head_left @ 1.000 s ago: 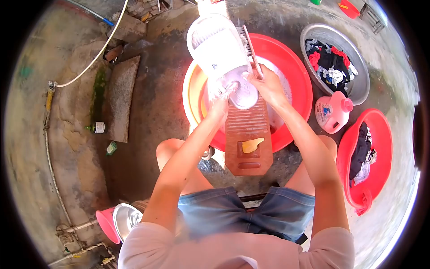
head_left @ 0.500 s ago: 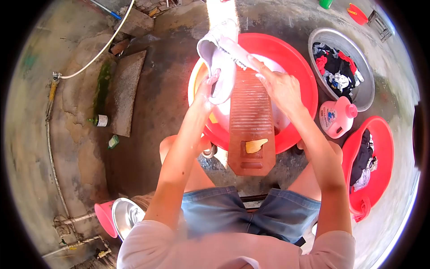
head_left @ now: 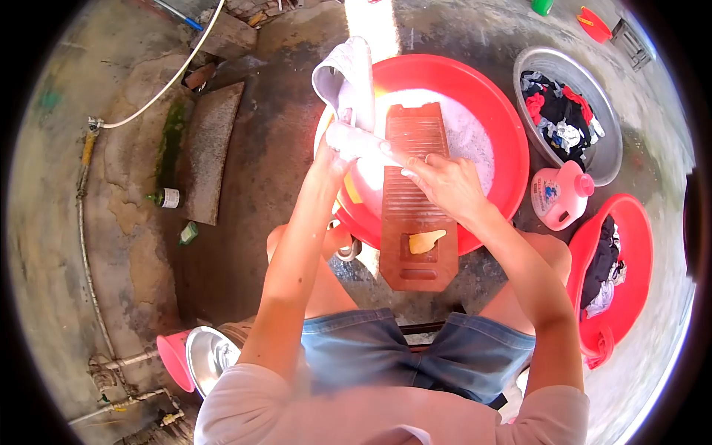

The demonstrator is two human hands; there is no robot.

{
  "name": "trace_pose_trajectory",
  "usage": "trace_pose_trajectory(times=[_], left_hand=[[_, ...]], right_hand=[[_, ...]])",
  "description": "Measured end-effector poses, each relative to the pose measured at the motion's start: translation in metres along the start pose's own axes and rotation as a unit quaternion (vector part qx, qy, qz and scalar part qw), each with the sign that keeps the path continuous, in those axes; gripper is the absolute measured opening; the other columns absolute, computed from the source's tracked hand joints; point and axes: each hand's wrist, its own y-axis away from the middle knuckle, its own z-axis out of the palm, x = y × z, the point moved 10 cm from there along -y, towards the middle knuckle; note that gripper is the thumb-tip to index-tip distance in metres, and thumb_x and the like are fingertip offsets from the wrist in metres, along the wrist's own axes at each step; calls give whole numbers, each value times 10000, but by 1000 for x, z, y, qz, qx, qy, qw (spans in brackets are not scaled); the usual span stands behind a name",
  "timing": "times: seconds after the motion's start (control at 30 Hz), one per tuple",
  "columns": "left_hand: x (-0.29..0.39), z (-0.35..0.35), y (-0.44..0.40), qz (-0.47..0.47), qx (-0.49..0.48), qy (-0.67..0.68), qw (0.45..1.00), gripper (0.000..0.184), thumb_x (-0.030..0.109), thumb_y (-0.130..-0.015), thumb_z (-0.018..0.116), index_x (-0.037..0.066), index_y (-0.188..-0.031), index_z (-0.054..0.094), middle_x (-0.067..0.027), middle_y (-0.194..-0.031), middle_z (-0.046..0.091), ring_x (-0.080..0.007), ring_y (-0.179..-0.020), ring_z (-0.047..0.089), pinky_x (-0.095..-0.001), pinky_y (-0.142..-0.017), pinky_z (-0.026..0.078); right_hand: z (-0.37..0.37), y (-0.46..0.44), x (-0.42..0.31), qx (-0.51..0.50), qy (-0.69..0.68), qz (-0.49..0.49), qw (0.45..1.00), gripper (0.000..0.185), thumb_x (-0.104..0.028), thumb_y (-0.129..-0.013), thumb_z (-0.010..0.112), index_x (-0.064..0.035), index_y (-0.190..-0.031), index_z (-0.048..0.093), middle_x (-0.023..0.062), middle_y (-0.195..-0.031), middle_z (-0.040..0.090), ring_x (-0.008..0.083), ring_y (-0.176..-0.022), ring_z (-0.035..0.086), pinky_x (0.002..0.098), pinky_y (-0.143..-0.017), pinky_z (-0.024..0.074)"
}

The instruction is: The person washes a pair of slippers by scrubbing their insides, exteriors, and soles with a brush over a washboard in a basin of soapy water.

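Observation:
My left hand (head_left: 335,157) is closed around the heel end of a white shoe (head_left: 360,74), which is tilted up over the left rim of a large red basin (head_left: 498,111). A pale scrubbing brush (head_left: 354,139) is in my right hand (head_left: 449,182), its handle gripped and its head against the shoe's lower end, partly covering my left fingers. Below my hands a brown washboard (head_left: 415,204) leans in the basin over sudsy water (head_left: 471,144). A yellow piece of soap (head_left: 426,242) lies in the washboard's recess.
To the right stand a metal tub (head_left: 612,137) of clothes, a pink detergent jug (head_left: 558,199) and a red tub (head_left: 634,297) with more clothes. A green bottle (head_left: 167,198) lies by a stone slab (head_left: 211,159) on the left. Behind my left arm is a metal bowl (head_left: 208,356).
My right hand has brought the brush down and left, from the shoe's upper part to its lower end near my left hand. The shoe has turned and shifted slightly left.

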Motion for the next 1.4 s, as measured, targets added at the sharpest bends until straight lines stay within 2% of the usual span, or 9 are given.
trace_pose_trajectory(times=[0.23,0.43,0.8,1.03,1.1,1.17,1.3,1.33,1.4], left_hand=[[-10,3,-5,18,-26,-89,996,311,133,-920,513,22,-1207,466,-89,-1023,609,-200,-866,632,-321,-709,546],[41,-3,6,218,29,-145,965,340,50,-894,527,25,-1219,429,-99,-1022,598,-198,-903,617,-322,-750,531],[53,7,19,249,38,-212,944,430,33,-878,544,57,-1281,394,-82,-1123,566,-181,-968,593,-319,-828,501],[17,-16,-9,59,-26,-16,998,334,186,-913,520,31,-1204,463,-129,-1064,595,-252,-955,608,-362,-796,539],[-5,-14,3,0,29,-47,998,362,250,-948,374,2,-1191,476,-131,-883,607,-220,-796,633,-336,-588,554],[-33,17,5,-78,-151,34,985,262,238,-926,471,40,-1093,509,-103,-852,626,-217,-651,644,-291,-439,524],[-22,-4,2,-37,61,145,987,260,223,-913,468,32,-1077,532,-115,-805,609,-203,-652,624,-301,-495,525],[-18,0,-15,-58,-136,104,983,302,267,-909,505,15,-1072,537,-108,-784,590,-179,-625,576,-289,-532,514],[-27,28,4,-146,-133,232,952,320,263,-892,543,2,-1077,536,-105,-791,574,-161,-587,517,-265,-509,481]], right_hand=[[-38,-26,50,113,27,72,991,517,-255,-871,560,-359,-1352,400,77,-605,552,270,-486,552,385,-454,454],[0,-5,10,4,56,9,998,508,-273,-875,560,-384,-1345,402,76,-600,550,279,-463,551,398,-437,477],[-1,-18,34,-1,55,37,998,539,-234,-852,574,-371,-1345,406,78,-636,571,285,-511,578,406,-484,490],[0,-4,-5,7,-7,-29,1000,519,-267,-883,533,-394,-1360,371,108,-630,585,300,-500,588,417,-465,492],[-13,-18,21,66,-4,7,998,533,-263,-877,544,-403,-1361,368,94,-606,579,281,-474,576,406,-451,486],[-33,-31,48,125,-29,60,990,538,-260,-873,551,-410,-1357,372,88,-586,570,271,-461,569,402,-448,485],[-15,-5,5,89,-60,-9,994,551,-253,-853,575,-393,-1354,391,64,-548,534,256,-439,557,364,-414,468],[-7,0,-6,87,-65,-52,993,556,-248,-837,593,-379,-1346,412,49,-531,511,244,-424,544,354,-404,463],[11,-2,-4,64,-28,-72,995,565,-238,-821,614,-377,-1337,428,51,-529,507,242,-419,541,362,-407,467]])
